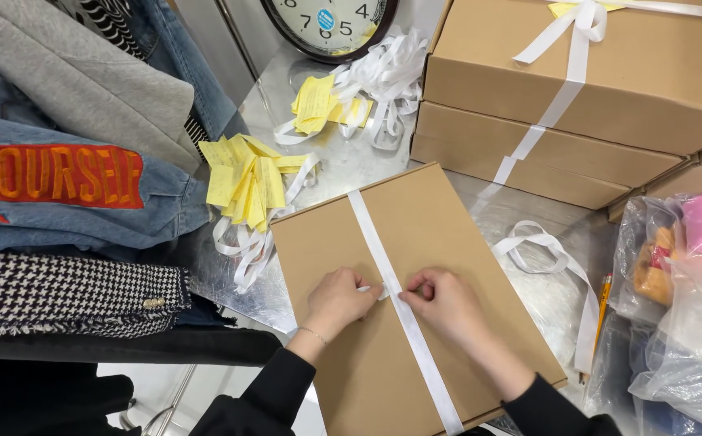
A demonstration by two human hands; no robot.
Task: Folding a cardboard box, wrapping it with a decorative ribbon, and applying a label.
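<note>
Brown cardboard box (416, 299) lies flat on the metal tabletop (343, 161), a white ribbon (403, 311) running lengthwise over its lid. Left hand (339, 299) and right hand (440, 303) both rest on the lid, each pinching the ribbon with narrowed fingertips near the box's middle. Yellow paper slips (246, 182) lie just beyond the box, with larger ribboned boxes (577, 89) stacked behind.
</note>
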